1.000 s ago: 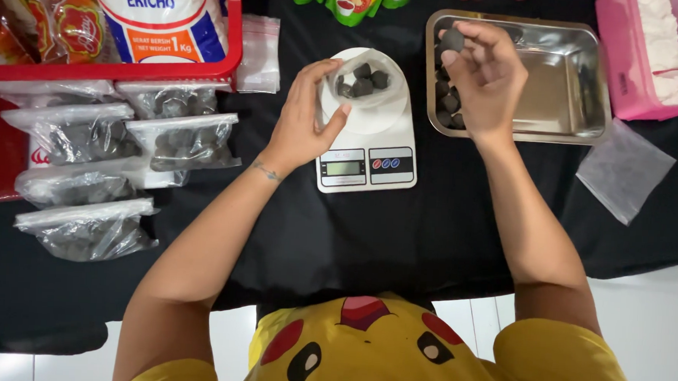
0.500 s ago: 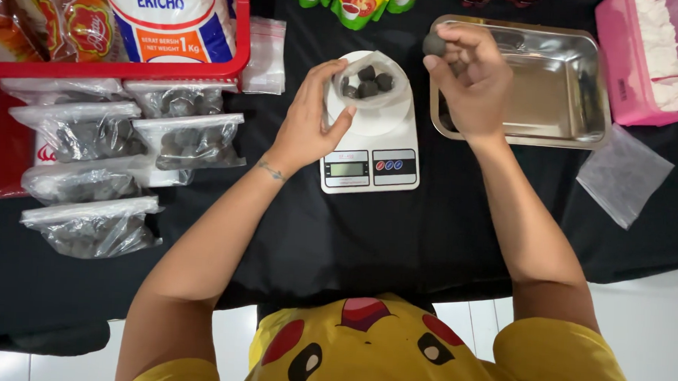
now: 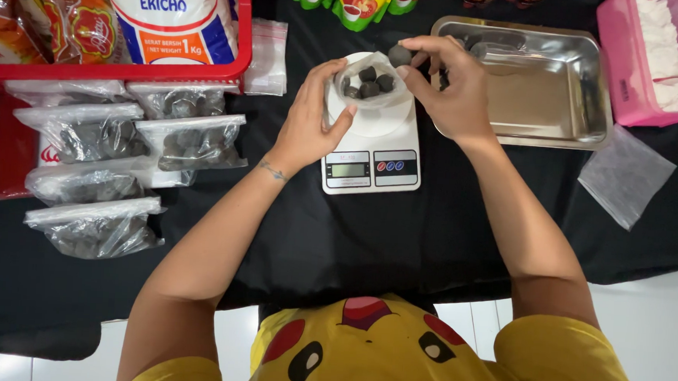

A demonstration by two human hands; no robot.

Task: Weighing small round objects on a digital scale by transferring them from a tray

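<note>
While left hand [image 3: 305,124] steadies bag [image 3: 366,85], right hand [image 3: 450,85] pinches ball [image 3: 400,55].

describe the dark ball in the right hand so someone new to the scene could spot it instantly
Find the white kitchen scale in the middle of the black table. On it stands an open clear bag, steadied by the left hand. The dark ball is at the bag's far rim, pinched in the right hand; it is the only one held in fingertips, while the others lie inside the bag.
</note>
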